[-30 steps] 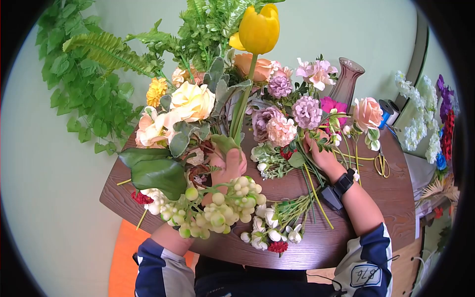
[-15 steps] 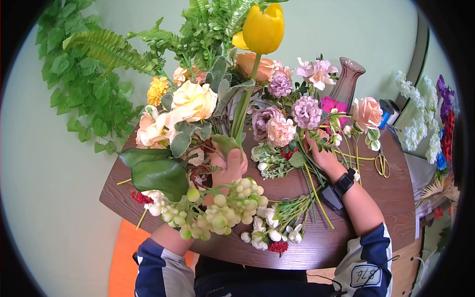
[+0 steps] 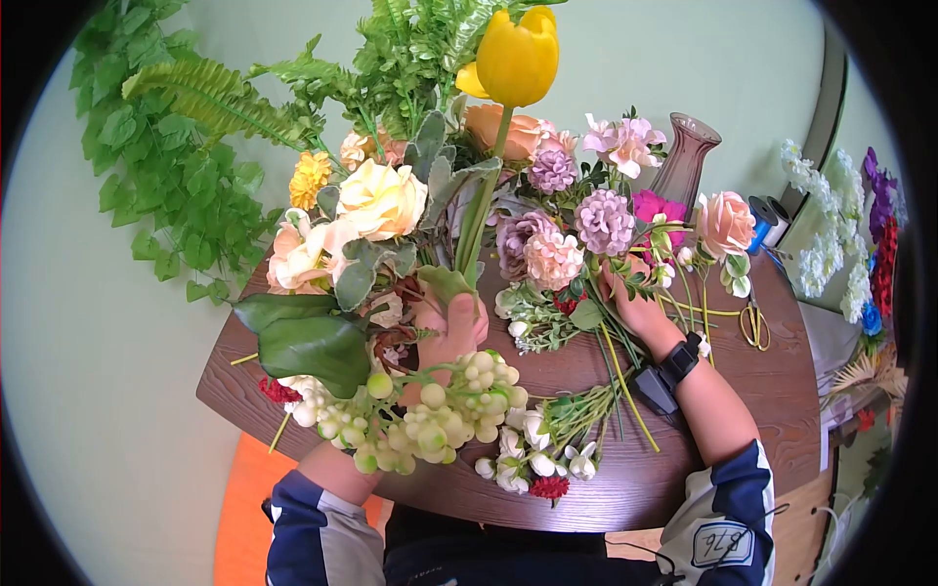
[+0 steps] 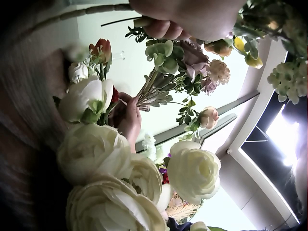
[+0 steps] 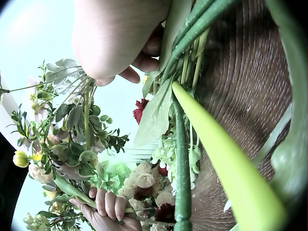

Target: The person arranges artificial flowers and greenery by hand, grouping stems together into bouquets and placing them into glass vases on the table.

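In the head view my left hand (image 3: 451, 332) grips the stems of a mixed bouquet. A tall yellow tulip (image 3: 518, 59) rises from it, beside a cream rose (image 3: 381, 198), broad green leaves (image 3: 313, 350) and a hanging bunch of pale green berries (image 3: 440, 415). My right hand (image 3: 630, 301) is among the stems of purple and pink flowers (image 3: 606, 222), its fingers partly hidden by leaves. The left wrist view shows that right hand (image 4: 129, 120) pinching a bundle of stems. In the right wrist view the left hand (image 5: 111, 207) has its fingers curled round green stems.
White flowers (image 3: 532, 449) lie at the front of the wooden table (image 3: 528, 503). Scissors (image 3: 754, 324), ribbon spools (image 3: 767, 223) and a smoky glass vase (image 3: 684, 161) are on the right. Ferns (image 3: 220, 103) and ivy (image 3: 176, 146) fill the back left.
The tulip and the bouquet in my left hand swayed slightly right, then a little back. My right hand stays in the same place among the stems.
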`<state>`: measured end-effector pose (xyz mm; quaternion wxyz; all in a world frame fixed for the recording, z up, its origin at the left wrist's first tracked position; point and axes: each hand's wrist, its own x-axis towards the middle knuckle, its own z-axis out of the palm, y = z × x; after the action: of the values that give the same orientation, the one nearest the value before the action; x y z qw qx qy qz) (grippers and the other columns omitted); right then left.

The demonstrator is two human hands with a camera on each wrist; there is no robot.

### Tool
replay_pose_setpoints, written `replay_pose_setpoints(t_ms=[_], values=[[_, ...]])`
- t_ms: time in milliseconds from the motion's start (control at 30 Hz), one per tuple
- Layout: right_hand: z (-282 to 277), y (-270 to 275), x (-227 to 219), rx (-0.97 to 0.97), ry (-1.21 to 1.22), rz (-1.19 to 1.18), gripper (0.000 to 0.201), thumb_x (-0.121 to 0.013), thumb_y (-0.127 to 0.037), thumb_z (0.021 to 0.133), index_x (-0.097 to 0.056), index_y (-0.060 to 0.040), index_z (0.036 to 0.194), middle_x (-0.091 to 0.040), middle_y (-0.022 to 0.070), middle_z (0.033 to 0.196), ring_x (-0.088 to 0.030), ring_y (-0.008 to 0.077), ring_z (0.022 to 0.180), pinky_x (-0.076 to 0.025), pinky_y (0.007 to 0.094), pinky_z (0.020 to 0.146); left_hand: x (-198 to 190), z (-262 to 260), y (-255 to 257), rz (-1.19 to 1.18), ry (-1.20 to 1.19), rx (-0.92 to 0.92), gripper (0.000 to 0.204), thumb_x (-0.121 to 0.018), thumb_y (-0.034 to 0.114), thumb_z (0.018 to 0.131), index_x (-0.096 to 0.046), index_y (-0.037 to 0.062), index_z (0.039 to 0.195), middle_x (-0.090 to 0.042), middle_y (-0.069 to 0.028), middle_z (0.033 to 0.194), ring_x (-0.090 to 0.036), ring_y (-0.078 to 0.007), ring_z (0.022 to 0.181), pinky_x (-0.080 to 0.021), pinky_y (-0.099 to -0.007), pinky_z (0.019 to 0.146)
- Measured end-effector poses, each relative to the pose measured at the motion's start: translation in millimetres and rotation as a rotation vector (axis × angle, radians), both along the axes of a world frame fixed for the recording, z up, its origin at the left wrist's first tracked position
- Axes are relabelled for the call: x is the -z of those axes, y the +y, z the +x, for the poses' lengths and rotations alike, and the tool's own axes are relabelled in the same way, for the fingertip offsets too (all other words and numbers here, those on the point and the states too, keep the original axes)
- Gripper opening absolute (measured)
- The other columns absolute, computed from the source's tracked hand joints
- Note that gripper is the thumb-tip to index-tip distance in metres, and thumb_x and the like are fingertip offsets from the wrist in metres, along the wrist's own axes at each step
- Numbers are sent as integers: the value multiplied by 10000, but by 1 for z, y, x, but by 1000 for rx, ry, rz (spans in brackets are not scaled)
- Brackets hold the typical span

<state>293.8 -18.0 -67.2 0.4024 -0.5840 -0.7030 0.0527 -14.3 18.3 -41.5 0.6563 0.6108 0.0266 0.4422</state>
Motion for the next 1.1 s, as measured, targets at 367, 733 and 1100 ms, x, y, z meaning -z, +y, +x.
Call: replay_pose_setpoints(t_ms=[367,733,1100], values=[[-14,-7,-21,-72,49,53,197,-482,-81,817,-550,-12,989,-584,170,729,-559,337,663,-405,381,617,2,-1,-1,-11,36,-76,350,-494,354,917,-429,69,725,-425,15,557,-394,-68,471,-275,-223,409],[-24,-14,-33,-149,117,102,187,-463,-78,853,-545,-1,1003,-576,135,697,-550,258,605,-410,323,591,7,-3,-3,-24,72,-154,352,-498,354,916,-430,70,719,-427,14,558,-398,-70,478,-277,-222,415],[-27,-15,-35,-174,113,162,190,-455,-23,839,-544,4,1005,-562,99,668,-493,148,582,-398,290,574,7,-4,-7,-35,107,-231,355,-501,354,914,-431,70,713,-429,14,560,-401,-72,485,-278,-222,421]])
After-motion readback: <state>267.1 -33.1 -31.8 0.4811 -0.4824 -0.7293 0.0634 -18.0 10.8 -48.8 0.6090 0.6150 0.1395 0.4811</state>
